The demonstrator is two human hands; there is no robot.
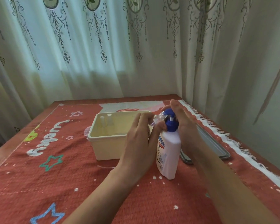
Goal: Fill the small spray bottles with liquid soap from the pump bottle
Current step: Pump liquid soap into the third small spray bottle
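A white pump bottle (169,152) with a blue pump head (170,122) stands on the red cloth right of a cream tub. My right hand (183,125) lies flat over the pump head with straight fingers. My left hand (139,135) grips a small clear spray bottle (158,121), tilted with its open mouth up at the pump's spout. Two more small clear bottles (106,121) with white tops stand in the tub's far left corner.
The cream plastic tub (107,143) sits mid-table. A grey flat lid or tray (215,146) lies to the right of the pump bottle. The red patterned cloth (55,159) covers the table; curtains hang close behind and to the right.
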